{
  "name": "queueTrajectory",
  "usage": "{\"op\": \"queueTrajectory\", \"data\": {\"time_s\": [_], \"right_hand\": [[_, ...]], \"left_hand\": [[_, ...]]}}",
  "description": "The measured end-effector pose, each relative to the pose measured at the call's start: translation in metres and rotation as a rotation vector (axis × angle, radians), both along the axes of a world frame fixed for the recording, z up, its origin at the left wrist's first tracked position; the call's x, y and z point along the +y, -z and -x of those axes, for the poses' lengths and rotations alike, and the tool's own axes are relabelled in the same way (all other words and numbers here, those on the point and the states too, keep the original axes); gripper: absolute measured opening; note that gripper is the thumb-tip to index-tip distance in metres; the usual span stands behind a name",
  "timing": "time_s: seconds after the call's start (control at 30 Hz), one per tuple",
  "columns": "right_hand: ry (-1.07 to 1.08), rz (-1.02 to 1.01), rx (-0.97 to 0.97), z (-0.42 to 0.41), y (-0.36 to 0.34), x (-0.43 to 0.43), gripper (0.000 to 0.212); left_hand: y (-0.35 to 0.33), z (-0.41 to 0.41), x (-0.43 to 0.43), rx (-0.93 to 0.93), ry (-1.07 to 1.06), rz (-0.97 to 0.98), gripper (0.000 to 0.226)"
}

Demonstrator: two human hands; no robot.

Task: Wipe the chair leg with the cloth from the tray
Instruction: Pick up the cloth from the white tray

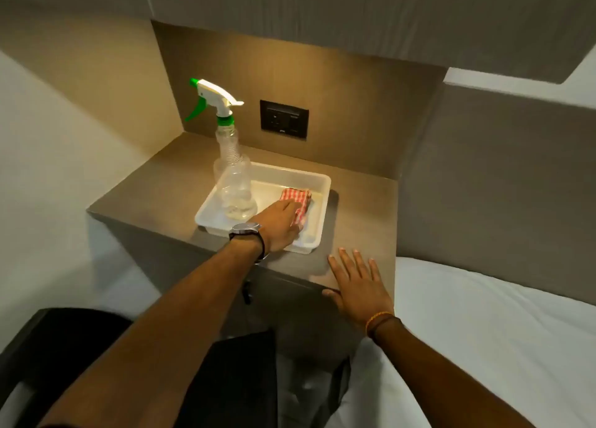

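Observation:
A red-and-white checked cloth [297, 196] lies folded in a white plastic tray [290, 170] on a brown bedside cabinet. My left hand [280, 224], with a watch on its wrist, reaches into the tray, and its fingers close over the near edge of the cloth. My right hand [358, 285] rests flat with spread fingers on the cabinet's front right corner and holds nothing. A dark chair [48, 347] shows at the lower left; its legs are out of view.
A clear spray bottle [233, 182] with a white-and-green trigger stands in the tray's left part, close to my left hand. A black wall socket [283, 118] sits behind the tray. A white bed [483, 331] borders the cabinet [154, 185] on the right.

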State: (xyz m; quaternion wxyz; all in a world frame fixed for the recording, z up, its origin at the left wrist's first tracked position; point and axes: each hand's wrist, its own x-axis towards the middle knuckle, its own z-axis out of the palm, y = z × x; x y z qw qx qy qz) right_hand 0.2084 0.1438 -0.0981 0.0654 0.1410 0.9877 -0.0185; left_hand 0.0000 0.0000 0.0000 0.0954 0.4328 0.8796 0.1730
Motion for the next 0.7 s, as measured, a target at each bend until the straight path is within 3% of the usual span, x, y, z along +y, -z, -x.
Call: {"op": "queueTrajectory", "data": {"time_s": [0.17, 0.27, 0.37, 0.47, 0.7], "right_hand": [[-0.007, -0.029, 0.082, -0.001, 0.012, 0.001, 0.079], [0.0, -0.021, 0.092, 0.003, 0.013, 0.005, 0.078], [0.001, -0.018, 0.086, 0.005, 0.014, 0.008, 0.078], [0.002, -0.014, 0.077, 0.006, 0.015, 0.01, 0.077], [0.01, -0.007, 0.075, 0.007, 0.01, 0.016, 0.077]], "left_hand": [[0.035, 0.045, 0.047, -0.022, 0.049, 0.2, 0.077], [0.058, 0.059, 0.068, 0.011, 0.027, 0.27, 0.073], [0.076, 0.066, 0.079, 0.063, -0.019, 0.207, 0.062], [0.076, 0.066, 0.079, 0.131, -0.036, 0.144, 0.072], [0.012, 0.042, 0.047, 0.25, -0.062, -0.113, 0.073]]}}
